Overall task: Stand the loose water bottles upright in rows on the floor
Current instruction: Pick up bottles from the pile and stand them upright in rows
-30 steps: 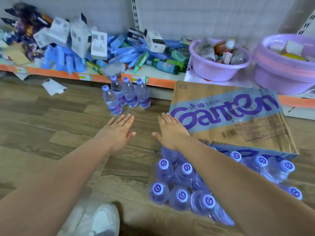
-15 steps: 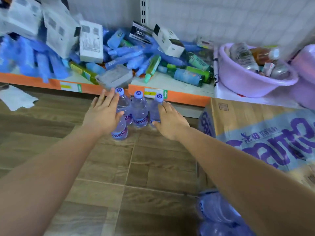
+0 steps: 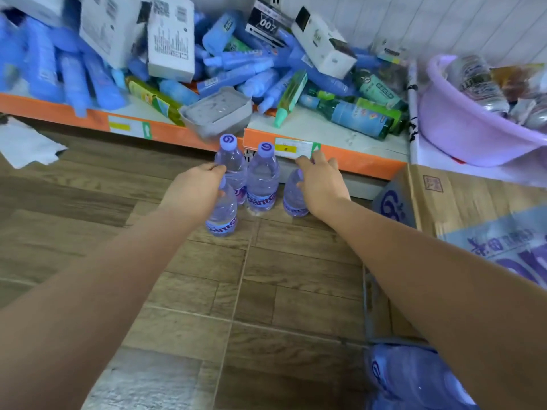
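Observation:
Several clear water bottles with purple caps and labels stand upright on the wooden floor by the shelf edge. My left hand (image 3: pixel 194 189) grips the top of the front left bottle (image 3: pixel 222 214). My right hand (image 3: pixel 321 184) grips the top of the right bottle (image 3: pixel 293 199). Between them stand the middle bottle (image 3: pixel 262 180) and a back left bottle (image 3: pixel 230 161), both untouched. More bottles in plastic wrap (image 3: pixel 411 377) lie at the bottom right.
A low shelf with an orange edge (image 3: pixel 349 161) holds heaped blue packs, boxes and green bottles. A purple basin (image 3: pixel 461 134) sits at the right. A cardboard carton (image 3: pixel 473 211) lies on the floor to the right. White paper (image 3: pixel 26 146) lies at the left.
Both hands reached forward from over the wrapped bottles to the standing group, then curled round the tops of the outer bottles. The view moved closer to the shelf.

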### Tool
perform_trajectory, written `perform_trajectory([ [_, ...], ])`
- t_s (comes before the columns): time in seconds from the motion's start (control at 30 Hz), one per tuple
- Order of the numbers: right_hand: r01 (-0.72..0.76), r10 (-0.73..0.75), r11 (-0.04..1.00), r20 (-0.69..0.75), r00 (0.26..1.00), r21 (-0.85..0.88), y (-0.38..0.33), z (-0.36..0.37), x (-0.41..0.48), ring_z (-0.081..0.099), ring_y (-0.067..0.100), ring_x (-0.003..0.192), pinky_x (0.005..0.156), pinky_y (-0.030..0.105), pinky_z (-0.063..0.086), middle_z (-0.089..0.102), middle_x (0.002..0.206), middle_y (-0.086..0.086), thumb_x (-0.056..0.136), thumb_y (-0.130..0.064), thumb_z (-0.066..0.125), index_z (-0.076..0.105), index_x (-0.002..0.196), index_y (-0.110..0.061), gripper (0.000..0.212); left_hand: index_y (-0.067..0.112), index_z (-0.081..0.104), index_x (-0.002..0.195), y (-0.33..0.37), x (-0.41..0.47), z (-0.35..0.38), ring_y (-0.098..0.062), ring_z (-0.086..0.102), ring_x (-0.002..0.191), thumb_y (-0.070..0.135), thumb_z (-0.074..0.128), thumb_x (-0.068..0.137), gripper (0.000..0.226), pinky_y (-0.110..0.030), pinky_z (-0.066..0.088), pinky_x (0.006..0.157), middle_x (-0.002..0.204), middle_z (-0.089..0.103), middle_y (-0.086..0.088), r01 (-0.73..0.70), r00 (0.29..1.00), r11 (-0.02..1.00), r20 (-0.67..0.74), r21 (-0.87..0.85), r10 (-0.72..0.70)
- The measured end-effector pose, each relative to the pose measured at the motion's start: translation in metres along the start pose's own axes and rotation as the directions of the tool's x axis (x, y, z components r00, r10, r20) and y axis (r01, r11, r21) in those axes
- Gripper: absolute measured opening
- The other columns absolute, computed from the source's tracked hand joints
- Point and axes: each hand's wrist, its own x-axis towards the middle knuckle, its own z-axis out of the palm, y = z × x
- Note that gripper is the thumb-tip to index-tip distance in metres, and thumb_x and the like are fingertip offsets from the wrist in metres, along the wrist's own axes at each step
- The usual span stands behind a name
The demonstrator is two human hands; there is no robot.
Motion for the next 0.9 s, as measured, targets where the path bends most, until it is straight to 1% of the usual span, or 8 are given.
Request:
perform_trajectory([
  [0.1,-0.076,0.076,0.985,0.008,0.997,0.152,0.006,-0.001,-0.013,0.056,0.039,0.100,0.078,0.039,0.048,0.038,0.129,0.013,0.092,-0.007,0.050,0.046,0.125,-0.012,0.034,-0.001,0.052,0.113,0.012,-0.005,-0.007,-0.039,0.056,0.104,0.020,0.051,0.093,0.029,-0.041,0.045,0.081,0.113,0.056,-0.021,0.048,0.998,0.990,0.045,0.130,-0.054],
  [0.23,-0.095,0.097,0.962,0.008,0.995,0.256,0.018,-0.007,-0.033,0.054,0.034,0.090,0.076,0.036,0.048,0.040,0.122,0.013,0.085,0.004,0.049,0.053,0.115,-0.010,0.033,-0.001,0.047,0.119,0.022,-0.016,-0.011,-0.039,0.055,0.106,0.014,0.047,0.095,0.028,-0.041,0.045,0.082,0.115,0.050,-0.020,0.028,0.995,0.971,0.087,0.237,-0.050],
  [0.33,-0.076,0.071,0.948,0.029,0.997,0.308,0.025,-0.019,-0.046,0.048,0.027,0.084,0.071,0.030,0.041,0.042,0.111,0.010,0.084,0.000,0.052,0.058,0.110,-0.011,0.028,0.000,0.045,0.121,0.036,-0.031,-0.015,-0.037,0.051,0.110,0.009,0.048,0.095,0.028,-0.040,0.044,0.085,0.119,0.047,-0.019,0.013,0.994,0.957,0.102,0.289,-0.044],
  [0.4,-0.028,0.008,0.951,0.067,0.998,0.307,0.026,-0.028,-0.059,0.049,0.025,0.083,0.069,0.028,0.041,0.039,0.101,0.005,0.083,-0.006,0.057,0.061,0.103,-0.011,0.021,0.001,0.044,0.119,0.048,-0.043,-0.023,-0.039,0.055,0.106,0.009,0.049,0.094,0.027,-0.040,0.045,0.080,0.119,0.046,-0.019,0.012,0.995,0.948,0.093,0.317,-0.044],
  [0.5,0.053,-0.077,0.961,0.081,0.994,0.272,0.029,-0.042,-0.084,0.053,0.025,0.087,0.070,0.026,0.038,0.041,0.096,0.001,0.082,-0.016,0.064,0.063,0.095,-0.014,0.013,0.001,0.043,0.117,0.073,-0.068,-0.039,-0.042,0.060,0.098,0.008,0.049,0.093,0.025,-0.042,0.045,0.073,0.118,0.043,-0.020,0.005,0.995,0.961,0.093,0.277,-0.032],
  [0.63,0.129,-0.150,0.956,0.060,0.987,0.265,0.040,-0.073,-0.126,0.057,0.028,0.098,0.077,0.029,0.046,0.052,0.104,0.008,0.081,-0.014,0.062,0.064,0.097,-0.015,0.016,0.000,0.043,0.120,0.113,-0.109,-0.064,-0.041,0.059,0.098,0.009,0.051,0.092,0.030,-0.046,0.047,0.079,0.120,0.043,-0.019,-0.049,0.997,0.979,0.070,0.197,0.036],
  [0.83,0.198,-0.194,0.942,-0.043,0.980,0.271,0.075,-0.142,-0.190,0.060,0.031,0.095,0.078,0.035,0.052,0.061,0.104,0.014,0.080,-0.009,0.057,0.064,0.098,-0.003,0.021,0.001,0.044,0.124,0.193,-0.166,-0.113,-0.034,0.052,0.111,0.019,0.043,0.096,0.033,-0.041,0.045,0.090,0.127,0.046,-0.019,-0.120,0.993,0.982,-0.004,0.147,0.122],
  [0.9,0.220,-0.207,0.935,-0.073,0.976,0.280,0.092,-0.164,-0.211,0.060,0.031,0.095,0.080,0.035,0.053,0.062,0.105,0.014,0.081,-0.010,0.056,0.065,0.101,-0.003,0.023,0.001,0.043,0.127,0.224,-0.179,-0.125,-0.033,0.051,0.113,0.018,0.044,0.096,0.035,-0.042,0.046,0.092,0.128,0.045,-0.019,-0.145,0.989,0.972,0.005,0.185,0.146],
])
